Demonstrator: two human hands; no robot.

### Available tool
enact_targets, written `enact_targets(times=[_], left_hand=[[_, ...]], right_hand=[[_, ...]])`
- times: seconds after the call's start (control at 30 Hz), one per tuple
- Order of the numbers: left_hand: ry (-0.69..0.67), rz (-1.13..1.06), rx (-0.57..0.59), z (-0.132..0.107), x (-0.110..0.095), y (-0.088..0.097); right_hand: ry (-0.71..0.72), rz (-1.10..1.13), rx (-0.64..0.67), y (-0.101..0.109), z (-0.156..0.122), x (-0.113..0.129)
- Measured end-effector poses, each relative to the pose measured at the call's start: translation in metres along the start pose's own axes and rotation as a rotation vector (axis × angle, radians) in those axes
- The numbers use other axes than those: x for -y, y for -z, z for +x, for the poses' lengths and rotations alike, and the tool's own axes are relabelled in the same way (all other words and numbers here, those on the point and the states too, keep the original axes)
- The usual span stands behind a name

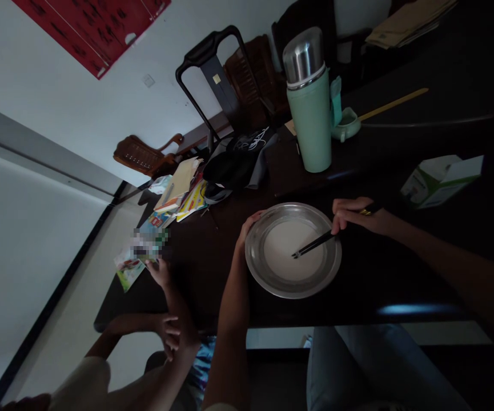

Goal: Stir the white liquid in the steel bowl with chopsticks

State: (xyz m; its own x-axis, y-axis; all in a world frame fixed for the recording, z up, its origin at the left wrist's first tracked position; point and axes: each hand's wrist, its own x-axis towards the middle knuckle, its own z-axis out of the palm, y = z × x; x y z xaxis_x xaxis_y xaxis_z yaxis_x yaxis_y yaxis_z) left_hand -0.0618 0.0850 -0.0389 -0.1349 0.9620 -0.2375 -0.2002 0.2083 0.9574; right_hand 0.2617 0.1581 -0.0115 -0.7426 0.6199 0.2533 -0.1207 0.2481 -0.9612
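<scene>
A round metal plate (268,274) holding a pale white layer lies on the dark table (401,274). My left hand (249,224) grips the plate's left rim, fingers curled over the edge. My right hand (352,216) is closed on a pair of dark chopsticks (315,244), whose tips rest in the white layer near the plate's centre.
A mint green flask (310,103) with a steel cap stands behind the plate. A white and green box (441,180) lies at the right. Books (178,194) and a dark bag (238,160) sit at the left. Another person's hands (165,297) are near a picture book (137,257).
</scene>
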Motion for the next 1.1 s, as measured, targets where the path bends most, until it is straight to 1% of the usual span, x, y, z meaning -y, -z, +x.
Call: enact_targets(times=[0.07,0.17,0.2,0.27,0.33,0.4,0.5,0.6,0.63,0.7,0.77,0.8,0.87,0.93,1.0,1.07,1.1], left_hand=[[0.007,-0.003,-0.012,-0.001,-0.001,-0.001],[0.012,-0.02,-0.003,0.0,0.0,0.0],[0.018,-0.025,-0.003,0.001,0.0,0.0],[0.029,-0.035,-0.013,0.002,0.001,0.001],[0.041,-0.043,-0.02,0.003,0.001,0.001],[0.036,-0.04,-0.02,0.002,0.0,0.001],[0.021,-0.015,-0.014,0.001,-0.001,-0.001],[0.007,-0.001,-0.006,0.0,-0.001,-0.001],[0.002,-0.005,-0.003,0.0,0.0,0.0],[-0.003,-0.015,0.004,0.002,0.002,0.003],[0.001,-0.023,0.003,0.003,0.004,0.005],[0.002,-0.024,0.001,0.004,0.005,0.006],[0.002,-0.024,0.006,0.004,0.006,0.007],[-0.001,-0.024,0.025,0.004,0.006,0.007],[-0.016,-0.021,0.033,0.004,0.006,0.006],[-0.027,-0.014,0.03,0.004,0.005,0.005],[-0.025,-0.01,0.028,0.004,0.005,0.005]], right_hand=[[0.03,0.004,0.049,-0.002,0.0,-0.003],[0.081,-0.072,0.118,-0.007,0.002,-0.01],[0.09,-0.1,0.115,-0.007,0.002,-0.012],[0.094,-0.12,0.067,-0.006,0.003,-0.012],[0.081,-0.078,0.002,-0.002,0.002,-0.01],[0.056,-0.001,-0.017,0.001,0.0,-0.008],[0.035,0.057,0.051,-0.001,-0.001,-0.009],[0.044,-0.003,0.127,-0.005,0.001,-0.012],[0.056,-0.034,0.12,-0.006,0.002,-0.013],[0.078,-0.075,0.047,-0.004,0.003,-0.012],[0.072,-0.049,-0.037,0.0,0.002,-0.009],[0.057,-0.014,-0.052,0.002,0.001,-0.008],[0.037,0.057,-0.022,0.003,0.0,-0.006],[0.044,0.079,0.048,0.001,0.0,-0.008],[0.068,0.038,0.105,-0.003,0.001,-0.011],[0.078,-0.031,0.113,-0.005,0.004,-0.013],[0.078,-0.059,0.094,-0.005,0.005,-0.013]])
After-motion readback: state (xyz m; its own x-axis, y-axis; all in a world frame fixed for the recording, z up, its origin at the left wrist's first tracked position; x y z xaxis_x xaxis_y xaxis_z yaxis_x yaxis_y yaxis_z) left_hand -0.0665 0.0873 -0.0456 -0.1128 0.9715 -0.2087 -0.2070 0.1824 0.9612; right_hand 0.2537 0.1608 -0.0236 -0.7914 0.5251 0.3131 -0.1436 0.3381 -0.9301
